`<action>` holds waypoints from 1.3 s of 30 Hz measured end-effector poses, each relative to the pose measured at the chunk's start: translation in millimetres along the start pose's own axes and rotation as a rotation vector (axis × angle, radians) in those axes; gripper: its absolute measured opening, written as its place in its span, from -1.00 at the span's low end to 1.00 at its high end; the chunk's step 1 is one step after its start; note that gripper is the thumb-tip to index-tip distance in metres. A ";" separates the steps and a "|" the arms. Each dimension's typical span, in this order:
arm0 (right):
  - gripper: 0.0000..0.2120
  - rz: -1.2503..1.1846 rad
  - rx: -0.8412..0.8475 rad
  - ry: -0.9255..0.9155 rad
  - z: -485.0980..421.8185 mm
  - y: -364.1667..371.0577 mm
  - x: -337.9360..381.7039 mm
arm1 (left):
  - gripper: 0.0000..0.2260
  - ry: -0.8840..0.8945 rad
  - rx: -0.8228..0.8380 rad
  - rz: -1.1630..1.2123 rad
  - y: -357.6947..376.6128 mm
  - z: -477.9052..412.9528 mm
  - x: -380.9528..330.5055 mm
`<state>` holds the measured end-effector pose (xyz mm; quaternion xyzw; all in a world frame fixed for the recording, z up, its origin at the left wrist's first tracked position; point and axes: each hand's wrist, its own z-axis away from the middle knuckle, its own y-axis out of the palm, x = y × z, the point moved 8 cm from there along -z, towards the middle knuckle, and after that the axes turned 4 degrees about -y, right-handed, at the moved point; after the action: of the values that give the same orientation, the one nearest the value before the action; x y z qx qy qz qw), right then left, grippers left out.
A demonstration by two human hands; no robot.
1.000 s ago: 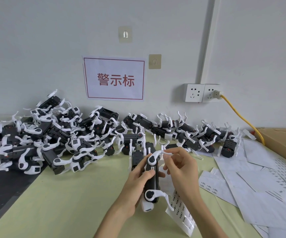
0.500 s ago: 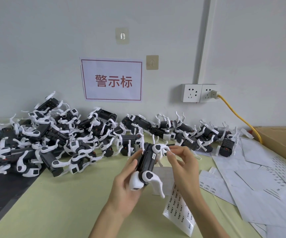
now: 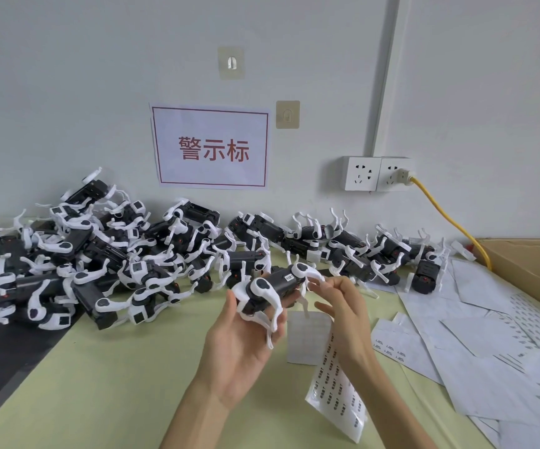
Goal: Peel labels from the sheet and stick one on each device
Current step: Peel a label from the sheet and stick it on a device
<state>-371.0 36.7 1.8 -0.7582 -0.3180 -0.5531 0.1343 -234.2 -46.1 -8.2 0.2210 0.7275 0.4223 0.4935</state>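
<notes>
Two hands meet over the pale green table (image 3: 100,384). Your left hand (image 3: 239,345) grasps a black, white-legged plastic device (image 3: 275,288) from below, thumb on its near end, lifting it clear of the table. A small white label (image 3: 289,277) already sits on the device's top face. Your right hand (image 3: 343,306) hovers just right of the device, fingers loosely spread and holding nothing. Below the device, under your right forearm, lies a glossy label sheet (image 3: 336,393) printed with rows of dark labels. Left of and behind the device, a heap of similar black-and-white devices (image 3: 100,254) runs along the wall. Right of the device, spent white backing sheets (image 3: 489,335) cover the table.
</notes>
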 end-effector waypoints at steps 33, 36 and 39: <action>-0.42 -0.956 -0.197 0.341 -72.6 -123.4 15.8 | -0.67 0.166 -0.452 -0.430 -44.1 -1.4 -9.7; -0.36 -1.140 -0.415 0.182 -95.8 -191.4 29.5 | -0.64 0.160 -0.418 -0.444 -36.9 -0.6 -5.6; -0.51 -0.788 -0.405 0.250 -99.1 -203.3 17.4 | -0.64 0.149 -0.397 -0.477 -34.7 -1.3 -5.3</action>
<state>-570.7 142.3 22.7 -0.5178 -0.4489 -0.7003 -0.1999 -229.8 -69.5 -34.0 -0.0879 0.6964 0.4433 0.5575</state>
